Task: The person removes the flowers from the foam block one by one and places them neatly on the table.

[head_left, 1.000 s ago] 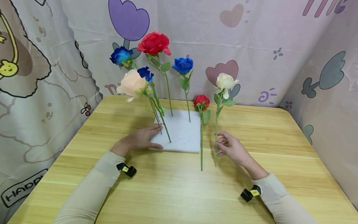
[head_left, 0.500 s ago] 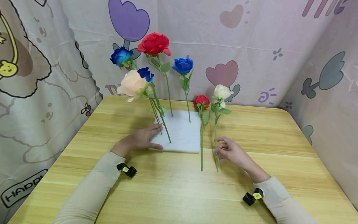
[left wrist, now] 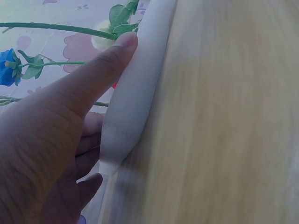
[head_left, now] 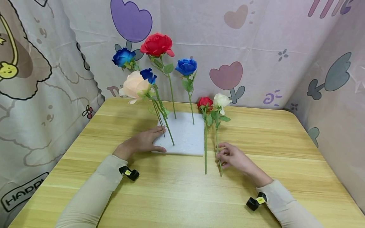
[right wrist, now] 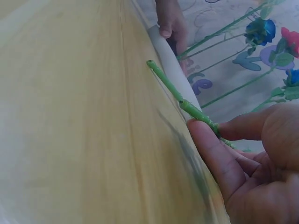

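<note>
A person's right hand [head_left: 232, 157] pinches a white rose [head_left: 221, 100] by its stem, upright over the table [head_left: 285, 139] beside a red rose [head_left: 205, 102]. The left hand [head_left: 142, 141], fingers flat, steadies the foam [head_left: 186, 134]. A loose pinch could tip the stem.

The right hand [head_left: 235, 158] is covering part of the white rose's stem [head_left: 217, 142]; the left hand's [head_left: 142, 142] fingertips are hiding behind stems.
</note>
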`<state>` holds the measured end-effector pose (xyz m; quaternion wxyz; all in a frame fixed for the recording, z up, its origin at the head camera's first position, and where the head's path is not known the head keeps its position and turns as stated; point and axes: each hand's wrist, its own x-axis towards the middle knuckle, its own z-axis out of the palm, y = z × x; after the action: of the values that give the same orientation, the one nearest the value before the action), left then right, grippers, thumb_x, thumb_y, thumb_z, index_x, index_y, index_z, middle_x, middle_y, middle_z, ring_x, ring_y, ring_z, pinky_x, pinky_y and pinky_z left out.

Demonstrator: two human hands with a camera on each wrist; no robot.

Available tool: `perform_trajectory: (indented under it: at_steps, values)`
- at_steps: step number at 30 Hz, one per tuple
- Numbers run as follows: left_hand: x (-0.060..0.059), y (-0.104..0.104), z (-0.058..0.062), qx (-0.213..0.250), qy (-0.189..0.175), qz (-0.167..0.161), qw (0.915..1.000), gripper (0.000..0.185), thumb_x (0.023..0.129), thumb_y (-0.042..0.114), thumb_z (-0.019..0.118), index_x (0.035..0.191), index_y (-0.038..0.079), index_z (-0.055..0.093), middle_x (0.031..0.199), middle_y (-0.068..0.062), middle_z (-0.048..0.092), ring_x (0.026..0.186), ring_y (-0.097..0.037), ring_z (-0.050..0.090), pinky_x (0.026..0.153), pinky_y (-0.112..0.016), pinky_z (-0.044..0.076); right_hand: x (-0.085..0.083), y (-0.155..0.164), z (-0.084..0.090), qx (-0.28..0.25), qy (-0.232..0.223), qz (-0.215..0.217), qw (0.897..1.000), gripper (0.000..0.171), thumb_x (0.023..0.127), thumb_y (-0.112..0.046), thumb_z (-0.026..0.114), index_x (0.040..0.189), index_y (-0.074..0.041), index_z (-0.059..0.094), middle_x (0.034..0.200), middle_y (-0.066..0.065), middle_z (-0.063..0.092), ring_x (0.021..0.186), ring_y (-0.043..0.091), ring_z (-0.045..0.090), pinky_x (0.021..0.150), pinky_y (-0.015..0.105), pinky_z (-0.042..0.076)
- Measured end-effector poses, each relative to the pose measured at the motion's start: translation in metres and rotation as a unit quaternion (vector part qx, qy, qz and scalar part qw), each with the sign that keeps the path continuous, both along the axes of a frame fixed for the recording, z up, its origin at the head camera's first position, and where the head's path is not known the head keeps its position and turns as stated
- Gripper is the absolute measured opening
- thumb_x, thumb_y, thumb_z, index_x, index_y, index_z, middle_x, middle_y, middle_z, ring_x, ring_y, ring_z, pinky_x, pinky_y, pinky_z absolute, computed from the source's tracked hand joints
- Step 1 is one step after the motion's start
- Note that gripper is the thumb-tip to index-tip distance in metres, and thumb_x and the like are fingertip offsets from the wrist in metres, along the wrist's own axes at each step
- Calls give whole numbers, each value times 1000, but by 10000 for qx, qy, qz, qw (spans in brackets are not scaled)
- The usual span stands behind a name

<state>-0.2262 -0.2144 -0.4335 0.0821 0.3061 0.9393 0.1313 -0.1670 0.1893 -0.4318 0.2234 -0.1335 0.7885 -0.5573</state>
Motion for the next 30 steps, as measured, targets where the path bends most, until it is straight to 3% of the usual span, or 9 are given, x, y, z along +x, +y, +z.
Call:
perform_trajectory:
  at_steps: [19, 30]
  values:
    - [1, -1, 0, -13, 7, 20, 10000, 108, 78, 79, 54, 153, 7, 28, 161, -6, 18, 147, -25, 18, 117, -42, 22, 3, -10, -7, 131, 119, 145, 9997, 58, 97, -2, 55, 147, 11, 27, 104, 20, 62, 85, 27, 65, 70, 38, 60]
    - [2, 0, 1, 17, -79, 47, 10000, 108, 78, 78, 56, 154, 7, 27, 161, -5, 18, 147, -25, 17, 117, -42, 22, 1, -17, -5, 486, 257, 152, 9984, 60, 94, -1, 61, 143, 15, 31, 85, 14, 62, 67, 24, 65, 63, 36, 60]
